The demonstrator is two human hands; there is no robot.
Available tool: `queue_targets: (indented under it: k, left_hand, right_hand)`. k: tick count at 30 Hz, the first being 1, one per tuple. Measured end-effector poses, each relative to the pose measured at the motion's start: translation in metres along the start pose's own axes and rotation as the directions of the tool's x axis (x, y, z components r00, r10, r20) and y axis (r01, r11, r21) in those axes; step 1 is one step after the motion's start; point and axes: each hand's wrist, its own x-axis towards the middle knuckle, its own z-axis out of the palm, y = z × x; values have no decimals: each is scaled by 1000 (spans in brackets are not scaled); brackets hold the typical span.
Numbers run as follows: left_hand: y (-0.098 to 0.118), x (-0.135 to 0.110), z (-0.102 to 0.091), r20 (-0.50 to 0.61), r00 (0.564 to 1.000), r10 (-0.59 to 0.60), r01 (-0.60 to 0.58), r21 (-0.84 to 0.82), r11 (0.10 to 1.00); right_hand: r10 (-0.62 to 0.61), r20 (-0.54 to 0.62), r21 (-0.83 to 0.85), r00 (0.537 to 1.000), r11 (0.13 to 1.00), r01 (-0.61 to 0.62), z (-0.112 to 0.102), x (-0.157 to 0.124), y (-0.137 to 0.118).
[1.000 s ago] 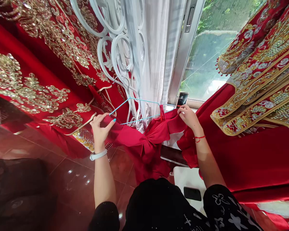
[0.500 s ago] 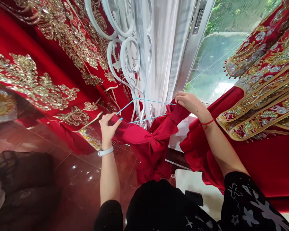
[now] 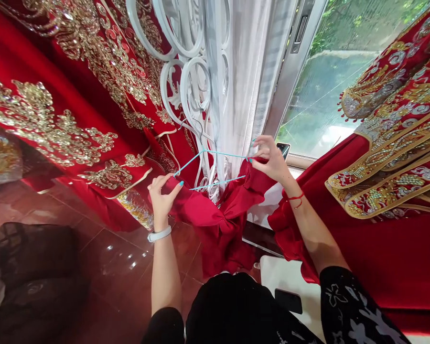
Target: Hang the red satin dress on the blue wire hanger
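We note two bare hands working at a red garment (image 3: 204, 210) with a gathered bow (image 3: 225, 220) at its front; it hangs between them at mid-view, dropping in folds toward the wearer's black top (image 3: 229, 306). Left hand (image 3: 161, 198): thumb and fingers closed, pinching the garment's cloth beside the left end of a thin pale-blue hanger (image 3: 225, 154). Right hand (image 3: 270, 160): fingers bent, thumb against the hanger's right end near the garment's narrow strap; we cannot tell whether it grips hanger, strap or both. The hanger lies slanting above the garment, its hook toward a white scrollwork frame (image 3: 161, 53); we cannot make out whether hook and frame touch. A pale watch band (image 3: 160, 234) circles the left wrist, a red cord (image 3: 295, 197) the right. Flanking left, we record red gowns with gold sequin work (image 3: 39, 105); flanking right, red pieces with dense gold and silver embroidery (image 3: 387, 181). White curtain (image 3: 249, 62) and window (image 3: 326, 86) stand beyond the hands. A phone (image 3: 288, 301) rests on a white seat (image 3: 277, 272) below the right forearm; a dark bundle (image 3: 32, 267) sits at lower left, over reddish floor tiles (image 3: 118, 267).
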Motion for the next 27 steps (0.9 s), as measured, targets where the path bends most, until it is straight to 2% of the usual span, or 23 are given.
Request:
queue_targets:
  k: [4, 8, 12, 15, 20, 23, 27]
  left_hand:
    - [0, 2, 2, -60, 998, -26, 25, -15, 1000]
    - [-4, 4, 1, -77, 997, -4, 1, -38, 999]
    - [-4, 4, -1, -75, 997, -17, 16, -16, 1000]
    - [-1, 2, -3, -91, 996, -19, 19, -1, 1000]
    - [3, 1, -7, -98, 994, -36, 36, 2, 999]
    - [3, 0, -9, -103, 994, -37, 39, 11, 999]
    - [3, 0, -9, -118, 992, -45, 46, 7, 999]
  right_hand:
    - [44, -41, -78, 998, 996, -48, 24, -10, 2]
    - [97, -99, -46, 990, 994, -102, 44, -9, 2]
    - [204, -171, -111, 964, 968, -225, 55, -5, 0]
    - [210, -141, -126, 967, 966, -228, 52, -6, 0]
    - [140, 55, 54, 989, 988, -143, 29, -14, 7]
    - [151, 52, 70, 987, 986, -154, 25, -17, 9]
    - [193, -2, 40, 981, 980, -193, 31, -15, 5]
